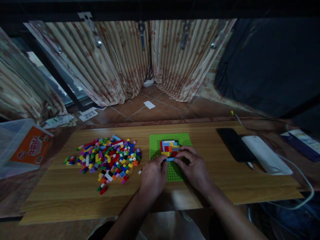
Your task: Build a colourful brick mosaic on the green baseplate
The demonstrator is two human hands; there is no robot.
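A green baseplate (156, 143) lies on the wooden table (215, 176), with a patch of red, yellow, blue and white bricks (169, 147) built on it. My left hand (153, 176) and my right hand (194, 167) meet at the near edge of that patch. Fingers of both hands are curled and pinched around a small light blue brick (170, 159) at the patch's front edge. Which hand carries its weight I cannot tell. A pile of several loose coloured bricks (107, 158) spreads on the table left of the baseplate.
A black phone (231, 143) and a white power bank (265, 154) with a cable lie at the right. A clear plastic box (15, 146) with an orange packet stands at the far left. Striped curtains (130, 56) hang beyond the table over a tiled floor.
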